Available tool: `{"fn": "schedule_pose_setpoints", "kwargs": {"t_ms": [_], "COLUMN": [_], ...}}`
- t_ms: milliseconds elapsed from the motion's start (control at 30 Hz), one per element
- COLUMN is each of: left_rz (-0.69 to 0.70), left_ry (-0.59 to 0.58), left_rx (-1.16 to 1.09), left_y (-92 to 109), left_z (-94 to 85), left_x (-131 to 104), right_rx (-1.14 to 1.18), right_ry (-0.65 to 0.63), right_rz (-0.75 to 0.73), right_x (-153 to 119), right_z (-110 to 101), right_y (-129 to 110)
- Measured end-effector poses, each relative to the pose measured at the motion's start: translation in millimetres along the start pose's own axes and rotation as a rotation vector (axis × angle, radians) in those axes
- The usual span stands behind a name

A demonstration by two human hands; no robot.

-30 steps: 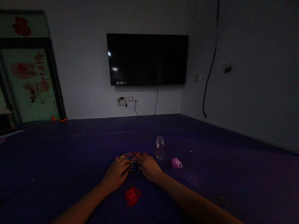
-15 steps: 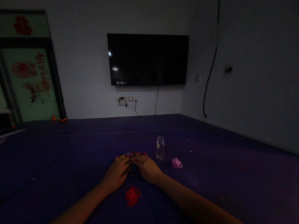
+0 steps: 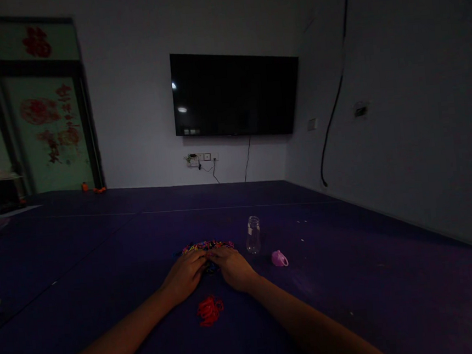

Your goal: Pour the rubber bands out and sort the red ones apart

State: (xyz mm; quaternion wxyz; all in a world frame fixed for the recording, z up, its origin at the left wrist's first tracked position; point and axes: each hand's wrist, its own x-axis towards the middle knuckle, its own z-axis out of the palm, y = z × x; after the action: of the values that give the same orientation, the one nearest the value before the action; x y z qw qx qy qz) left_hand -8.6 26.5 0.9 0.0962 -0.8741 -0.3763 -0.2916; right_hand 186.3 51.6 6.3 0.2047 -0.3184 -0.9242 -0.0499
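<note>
Pile of mixed-colour bands on purple surface, partly under L hand & R hand, close tog.; I can't tell if either's gripping any. Red bands nearer cam. Clear bottle upright nr R hand, pink cap beside it.

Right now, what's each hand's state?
Left hand: on the loose pile of small, multicoloured bands; grip cannot be told.
Right hand: on the same pile; grip cannot be told.

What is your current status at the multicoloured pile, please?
Left hand and right hand at multicoloured pile, grip hidden. Red pile apart, closer in. Upright clear bottle and pink piece off right, not blocking either hand.
</note>
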Motion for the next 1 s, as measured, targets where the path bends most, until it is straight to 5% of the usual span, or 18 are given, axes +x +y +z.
{"fn": "schedule_pose_setpoints", "kwargs": {"t_ms": [1000], "left_rz": [0.055], "left_ry": [0.035], "left_rx": [0.012], "left_y": [-6.5], "left_z": [7.1], "left_x": [-0.4], "right_rx": [0.018], "right_ry": [-0.047], "right_rz": [-0.002], "right_x": [-0.3], "right_z": [-0.8], "right_y": [-0.1]}}
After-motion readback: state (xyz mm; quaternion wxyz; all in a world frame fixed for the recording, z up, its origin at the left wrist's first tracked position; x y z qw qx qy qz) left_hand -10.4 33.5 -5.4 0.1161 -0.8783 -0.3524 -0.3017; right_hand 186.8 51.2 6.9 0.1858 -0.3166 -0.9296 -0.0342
